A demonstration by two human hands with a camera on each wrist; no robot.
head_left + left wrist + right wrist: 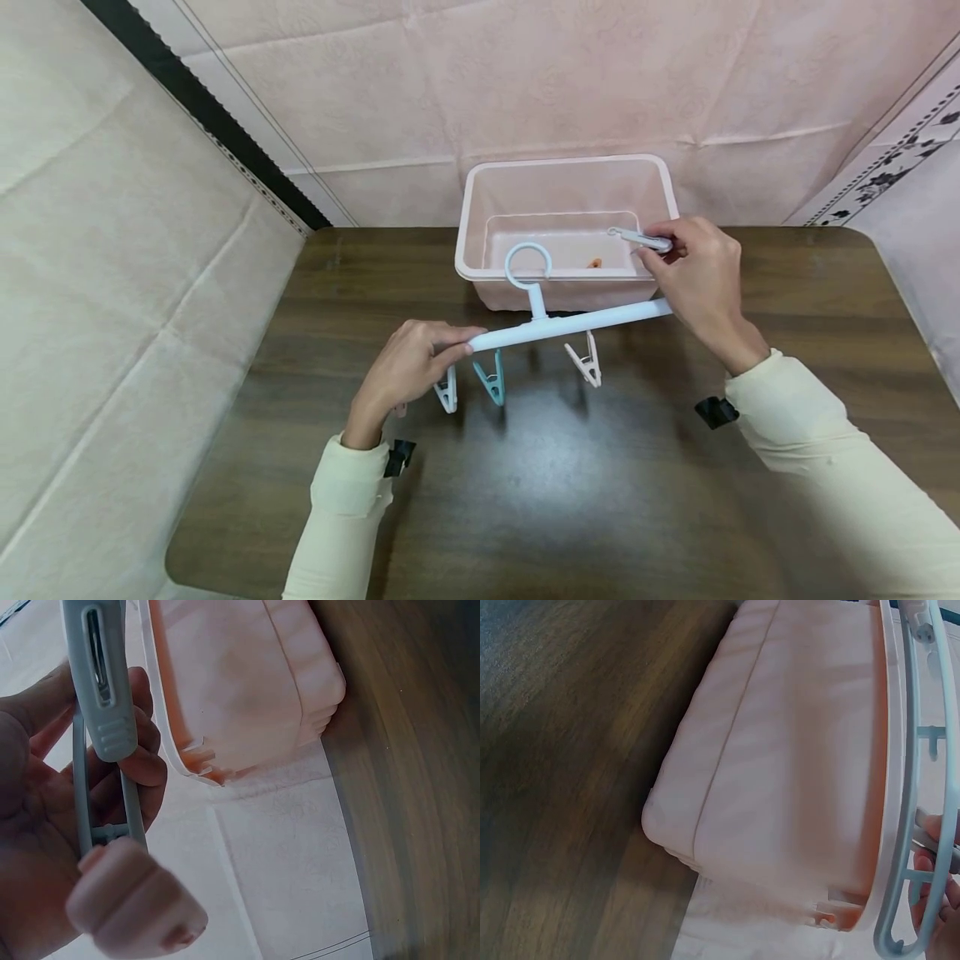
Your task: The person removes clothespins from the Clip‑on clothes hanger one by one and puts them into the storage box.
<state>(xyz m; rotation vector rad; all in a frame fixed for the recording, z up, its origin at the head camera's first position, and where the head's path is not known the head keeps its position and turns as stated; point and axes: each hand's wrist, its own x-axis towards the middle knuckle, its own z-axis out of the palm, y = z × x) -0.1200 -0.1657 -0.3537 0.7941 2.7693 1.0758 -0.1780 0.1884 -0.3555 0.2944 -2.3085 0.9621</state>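
Note:
My left hand [412, 358] grips the left end of a pale blue hanger [570, 323], its hook upright in the middle. Below the bar hang a light blue clothespin [447, 392], a teal clothespin [491, 382] and a white clothespin [587, 362]. In the left wrist view, a light blue clothespin [101, 682] stands large before the curled fingers, above a blurred pink object [139, 907]. My right hand [701, 271] pinches a grey-white clothespin [641, 239] over the right side of the pink bin [656, 179]. That hand overlaps the hanger's right end.
The pink bin stands at the back edge of the brown wooden table [540, 500], close behind the hanger. A small orange object [595, 262] lies inside it. Pale cloth [562, 75] covers the area behind the table.

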